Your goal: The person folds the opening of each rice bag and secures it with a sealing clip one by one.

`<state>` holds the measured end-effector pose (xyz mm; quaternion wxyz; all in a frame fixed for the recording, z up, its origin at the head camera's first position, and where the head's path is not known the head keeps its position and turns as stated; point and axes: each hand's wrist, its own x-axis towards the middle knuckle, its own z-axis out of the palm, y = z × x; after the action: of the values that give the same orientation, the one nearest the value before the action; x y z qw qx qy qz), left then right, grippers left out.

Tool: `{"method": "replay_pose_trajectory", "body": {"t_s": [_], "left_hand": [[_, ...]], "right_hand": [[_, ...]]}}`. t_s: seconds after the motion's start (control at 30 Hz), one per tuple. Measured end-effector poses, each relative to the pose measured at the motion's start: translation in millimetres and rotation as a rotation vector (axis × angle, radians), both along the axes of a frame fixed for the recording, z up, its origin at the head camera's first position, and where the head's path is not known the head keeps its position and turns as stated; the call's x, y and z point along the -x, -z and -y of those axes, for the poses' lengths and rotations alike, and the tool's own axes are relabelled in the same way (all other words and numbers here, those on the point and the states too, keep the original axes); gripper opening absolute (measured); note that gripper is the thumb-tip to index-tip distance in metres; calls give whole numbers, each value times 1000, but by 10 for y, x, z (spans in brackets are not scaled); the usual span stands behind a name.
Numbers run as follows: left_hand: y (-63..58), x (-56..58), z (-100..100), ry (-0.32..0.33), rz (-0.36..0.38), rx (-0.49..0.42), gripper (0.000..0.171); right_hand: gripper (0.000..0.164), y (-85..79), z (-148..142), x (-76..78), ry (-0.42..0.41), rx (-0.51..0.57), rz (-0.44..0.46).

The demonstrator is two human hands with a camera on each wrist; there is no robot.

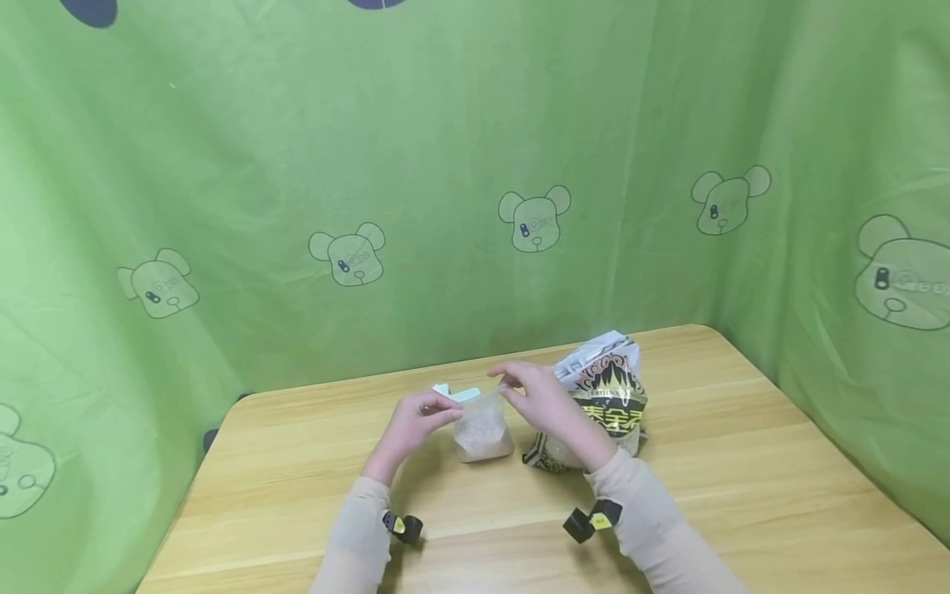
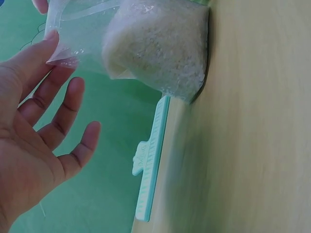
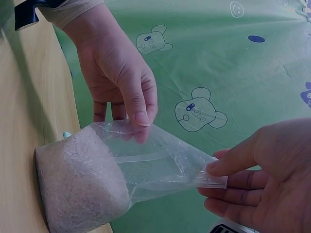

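A clear plastic bag (image 1: 482, 431) partly filled with white rice stands upright on the table. My left hand (image 1: 417, 421) pinches the bag's upper left edge between thumb and forefinger; in the left wrist view its other fingers (image 2: 68, 111) are spread apart from the bag. On the opposite side, my right hand (image 1: 545, 404) pinches the top corner of the bag, as the right wrist view shows. Between the two hands the bag's clear upper part (image 3: 155, 160) is stretched above the rice. Behind the bag lies a mint-green bag clip (image 2: 151, 160), partly hidden in the head view.
A larger printed rice bag (image 1: 612, 396), black, gold and white, stands to the right, partly behind my right forearm. The wooden table (image 1: 742, 478) has rounded far corners. Green curtains (image 1: 445, 124) with bear faces hang behind it and along both sides.
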<state>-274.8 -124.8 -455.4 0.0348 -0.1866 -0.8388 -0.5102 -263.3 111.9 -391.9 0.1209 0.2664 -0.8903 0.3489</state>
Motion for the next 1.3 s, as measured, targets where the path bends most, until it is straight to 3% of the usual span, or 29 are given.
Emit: {"method": "replay_pose_trajectory", "body": {"t_s": [0.27, 0.5, 0.8, 1.07, 1.3], "left_hand": [[-35, 29, 100, -22, 112, -1, 29], [-19, 90, 130, -100, 81, -33, 28], [86, 242, 129, -219, 44, -120, 35], [191, 354, 153, -314, 57, -193, 43], [353, 416, 165, -352, 109, -227, 48]], "right_hand": [[32, 14, 10, 23, 6, -6, 12], [32, 4, 11, 11, 22, -3, 24], [31, -9, 24, 19, 21, -3, 25], [30, -19, 10, 23, 10, 4, 7], [30, -6, 13, 24, 9, 2, 15]]}}
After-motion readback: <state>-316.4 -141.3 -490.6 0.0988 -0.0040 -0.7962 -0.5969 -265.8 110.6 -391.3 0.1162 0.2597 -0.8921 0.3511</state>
